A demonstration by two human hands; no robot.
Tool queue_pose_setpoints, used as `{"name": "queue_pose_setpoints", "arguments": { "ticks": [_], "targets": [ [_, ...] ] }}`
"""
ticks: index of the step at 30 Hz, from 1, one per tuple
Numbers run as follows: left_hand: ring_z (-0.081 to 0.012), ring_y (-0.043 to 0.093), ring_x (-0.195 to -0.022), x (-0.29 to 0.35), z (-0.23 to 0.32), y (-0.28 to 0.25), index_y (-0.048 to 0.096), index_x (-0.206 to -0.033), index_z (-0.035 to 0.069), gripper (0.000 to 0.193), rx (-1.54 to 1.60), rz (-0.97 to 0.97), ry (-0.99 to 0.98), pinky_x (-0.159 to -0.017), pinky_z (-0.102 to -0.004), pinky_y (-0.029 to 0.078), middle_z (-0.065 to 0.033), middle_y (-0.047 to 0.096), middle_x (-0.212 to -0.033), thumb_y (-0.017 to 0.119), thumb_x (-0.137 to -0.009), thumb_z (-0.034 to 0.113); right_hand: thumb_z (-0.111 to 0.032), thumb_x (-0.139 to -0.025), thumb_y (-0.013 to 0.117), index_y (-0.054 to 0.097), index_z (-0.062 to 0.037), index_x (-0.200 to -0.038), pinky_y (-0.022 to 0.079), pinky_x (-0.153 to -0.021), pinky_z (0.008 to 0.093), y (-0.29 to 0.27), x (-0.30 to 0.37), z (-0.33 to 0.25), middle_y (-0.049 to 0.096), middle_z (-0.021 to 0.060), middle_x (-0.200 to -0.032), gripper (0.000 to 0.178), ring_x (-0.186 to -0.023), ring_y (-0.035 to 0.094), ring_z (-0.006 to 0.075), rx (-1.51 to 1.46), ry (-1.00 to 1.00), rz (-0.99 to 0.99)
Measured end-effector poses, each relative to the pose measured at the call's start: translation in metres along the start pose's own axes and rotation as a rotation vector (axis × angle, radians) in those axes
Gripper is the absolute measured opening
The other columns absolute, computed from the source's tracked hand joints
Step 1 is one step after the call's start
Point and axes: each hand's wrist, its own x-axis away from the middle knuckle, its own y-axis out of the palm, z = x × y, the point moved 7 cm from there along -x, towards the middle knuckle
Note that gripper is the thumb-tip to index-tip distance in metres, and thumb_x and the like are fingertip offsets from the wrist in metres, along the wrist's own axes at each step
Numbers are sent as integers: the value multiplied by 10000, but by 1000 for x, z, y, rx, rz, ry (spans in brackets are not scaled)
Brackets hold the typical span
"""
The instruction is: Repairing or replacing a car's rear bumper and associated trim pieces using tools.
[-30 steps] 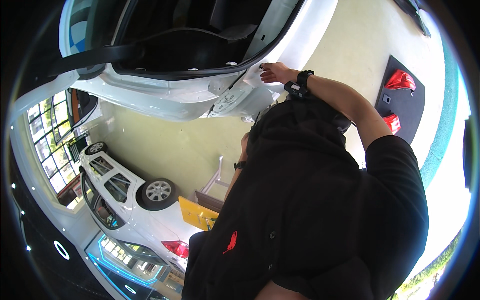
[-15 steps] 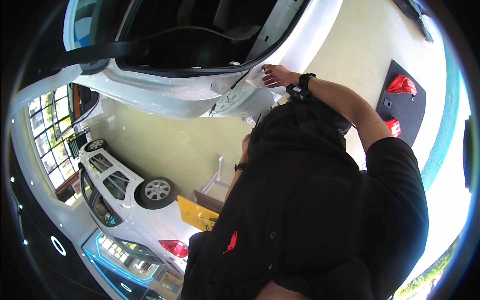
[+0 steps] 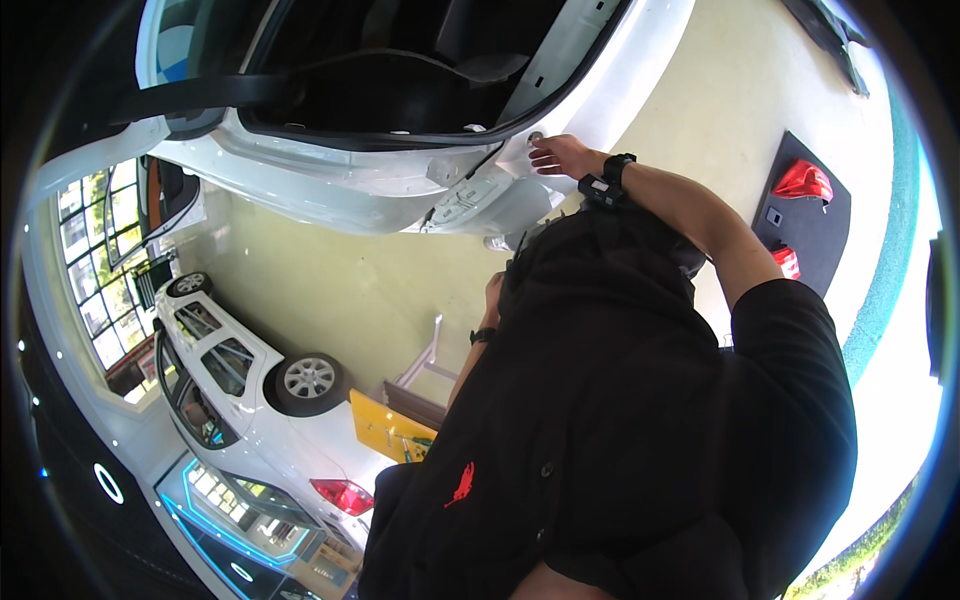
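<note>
Head view: right hand (image 3: 568, 156) with fingers loosely curled, tips at small dark roundish piece (image 3: 536, 138) on rear corner of glossy white metal car body (image 3: 300, 195); can't tell if gripped or just touched. Piece lies just left of and slightly ahead of right hand, beside near right corner of dark rear opening (image 3: 400, 95); too small to read its long axis. Opening's rim runs left to right, then bends away. Right hand clearly nearer; left hand (image 3: 494, 290) well apart, lower, partly hidden by black clothing (image 3: 620, 380), can't tell if holding anything
</note>
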Motion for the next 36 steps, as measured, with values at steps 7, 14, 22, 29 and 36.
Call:
{"name": "queue_pose_setpoints", "arguments": {
  "ticks": [7,14,22,29,36],
  "targets": [
    [-119,567,-751,9,10,9,613,-960,-32,274,-4,26,-78,-686,-260,461,-72,629,-826,499,-869,199,-297,-875,577,539,-51,-1015,516,-722,332,-3,1,-1,577,62,-906,286,-815,588,181,58,-30,-13],
    [-146,584,-773,8,9,5,617,-978,-25,276,-64,9,-18,-706,-274,465,-86,642,-859,485,-869,191,-331,-876,567,528,-49,-972,517,-724,332,4,2,-3,565,63,-875,300,-798,588,183,98,-22,17],
    [-140,574,-765,52,68,24,628,-975,-14,258,-46,44,-80,-699,-267,457,-78,634,-847,493,-858,172,-313,-895,509,520,-30,-1004,512,-732,327,-1,6,-2,564,74,-872,303,-778,582,187,109,-23,22],
    [-33,248,-418,89,163,21,588,-939,44,189,262,-26,-96,-388,-201,227,73,285,-542,501,-893,206,-294,-886,510,586,-36,-1002,525,-716,317,-30,24,-1,616,83,-879,294,-785,606,188,221,8,70],
    [-48,217,-392,128,272,62,523,-896,50,224,292,-402,-56,-400,-222,213,65,218,-492,432,-932,251,-338,-847,555,631,-41,-981,475,-741,293,78,105,-32,637,70,-893,334,-833,605,169,1037,-354,-437]
  ]
}}
